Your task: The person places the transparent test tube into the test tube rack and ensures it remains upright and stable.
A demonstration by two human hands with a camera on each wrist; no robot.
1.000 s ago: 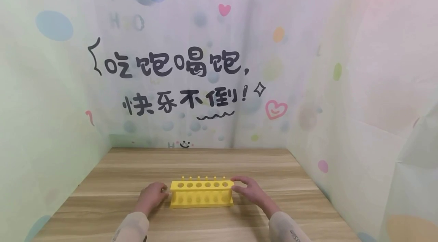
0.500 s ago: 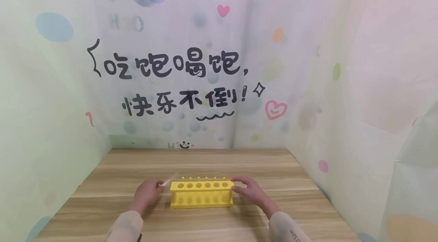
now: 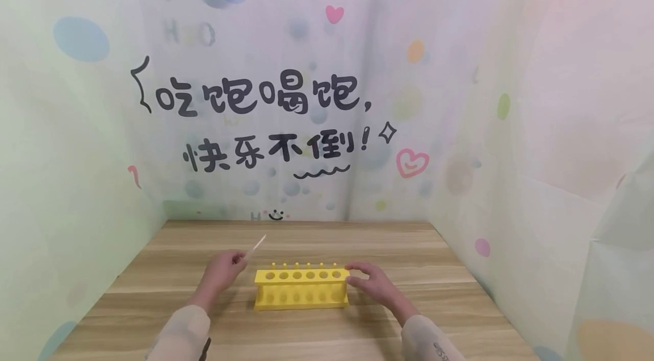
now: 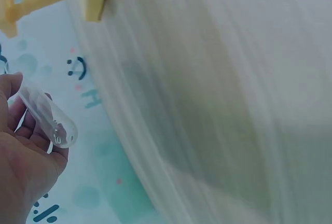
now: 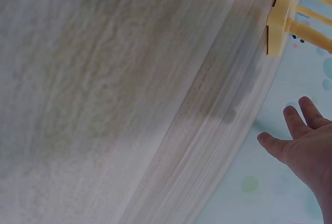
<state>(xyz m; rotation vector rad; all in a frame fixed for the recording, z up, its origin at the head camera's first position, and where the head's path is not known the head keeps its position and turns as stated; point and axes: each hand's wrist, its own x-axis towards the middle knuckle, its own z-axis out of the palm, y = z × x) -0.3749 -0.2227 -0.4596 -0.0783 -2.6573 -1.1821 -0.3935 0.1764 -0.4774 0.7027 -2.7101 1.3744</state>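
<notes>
In the head view a yellow test tube rack (image 3: 301, 277) stands on the wooden table, with one row of round holes and short pegs behind them. Left of it, my left hand (image 3: 225, 271) holds a clear glass test tube (image 3: 258, 244) that slants up and to the right. The left wrist view shows the tube's rounded end (image 4: 65, 133) by the palm, fingers around its length. At the rack's right end, my right hand (image 3: 375, 283) pinches the top plate's corner between thumb and forefinger. Its other fingers (image 5: 295, 123) are spread in the right wrist view.
The wooden table (image 3: 306, 338) runs back to a printed curtain (image 3: 286, 37) with dots, hearts and black lettering. Pale walls (image 3: 511, 179) close in both sides. Light sleeves (image 3: 184, 327) cover both forearms.
My left hand has moved back and up beside the rack, and the test tube in it now shows, slanting upward. My right hand and the rack have stayed in place.
</notes>
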